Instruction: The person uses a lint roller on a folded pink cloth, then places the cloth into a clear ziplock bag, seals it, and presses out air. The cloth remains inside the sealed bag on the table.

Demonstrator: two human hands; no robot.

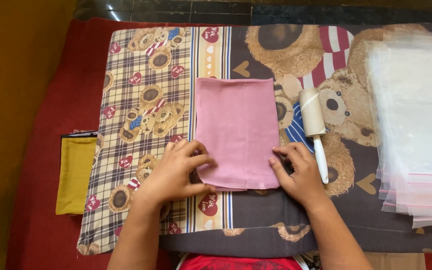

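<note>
Now your left hand (176,172) pinches the near left corner of the pink cloth (237,131), and your right hand (298,172) presses flat on the near right edge, fingers open. The cloth lies folded in the middle of the bear mat (146,90). Keep both near corners level, edges matched, and smooth outward before lifting; mind the lint roller (313,125) just beside it.

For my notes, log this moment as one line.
left hand: on pink cloth lower left corner | right hand: on lower right edge | lint roller: beside right hand | plastic bags: far right
</note>
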